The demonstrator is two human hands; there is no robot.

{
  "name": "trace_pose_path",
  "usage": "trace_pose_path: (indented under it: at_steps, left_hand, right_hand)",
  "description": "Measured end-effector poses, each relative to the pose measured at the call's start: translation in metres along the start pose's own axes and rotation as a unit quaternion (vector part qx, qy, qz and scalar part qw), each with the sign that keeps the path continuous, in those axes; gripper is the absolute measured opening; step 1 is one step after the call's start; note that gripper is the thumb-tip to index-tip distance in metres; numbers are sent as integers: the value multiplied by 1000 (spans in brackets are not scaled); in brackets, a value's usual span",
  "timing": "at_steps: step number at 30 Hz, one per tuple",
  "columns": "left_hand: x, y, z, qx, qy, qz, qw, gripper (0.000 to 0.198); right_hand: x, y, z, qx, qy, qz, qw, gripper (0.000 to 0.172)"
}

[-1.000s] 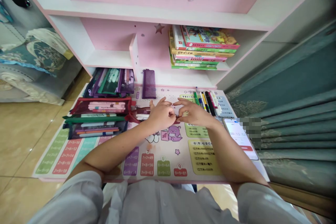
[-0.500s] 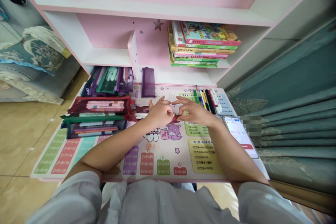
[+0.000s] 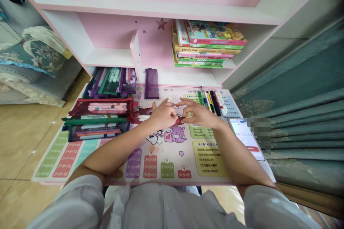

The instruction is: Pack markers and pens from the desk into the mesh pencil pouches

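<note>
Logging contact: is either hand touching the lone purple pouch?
No, the purple pouch lies apart, beyond the left hand and right hand.

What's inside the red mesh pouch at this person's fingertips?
White pens show in the left end of the red mesh pouch; the left hand covers its middle, hiding any contents there.

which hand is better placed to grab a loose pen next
Probably the right hand: it and the left hand are at the red pouch, but the loose pens lie just beyond the right, farther from the left.
</note>
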State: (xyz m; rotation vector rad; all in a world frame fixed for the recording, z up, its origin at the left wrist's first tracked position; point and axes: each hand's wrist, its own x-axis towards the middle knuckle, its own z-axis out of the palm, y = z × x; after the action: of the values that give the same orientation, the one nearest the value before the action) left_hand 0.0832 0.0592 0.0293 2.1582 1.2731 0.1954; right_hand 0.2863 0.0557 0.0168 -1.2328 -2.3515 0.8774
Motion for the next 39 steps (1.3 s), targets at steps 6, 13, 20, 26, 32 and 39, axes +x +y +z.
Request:
trace_pose_path:
  at_steps: [6,13,20,26,32,39]
  left_hand:
    - [0,-1,0,-4,2,0,1000,24]
    - [-1,0,-3,4,-7,-1,1000,26]
    - [-2,-2,-5,3,-13,-3,1000,27]
    - [-2,-2,-6,10,-9,-6,1000,25]
    - [-2,0,-8,14,-13,-11,1000,26]
    - [-4,0,-11,22,-15,-10,1000,28]
  right_hand:
    - [0,0,0,1,6,-1,1000,17]
    - [-1,2,1,0,7,0,1000,18]
    - [-1,1,0,2,9,10,1000,18]
    - [-1,3,0,-4,18,-2,1000,19]
    - [-1,4,0,0,20,4,1000,19]
    - [0,4,-3,-9,17,12,1000,19]
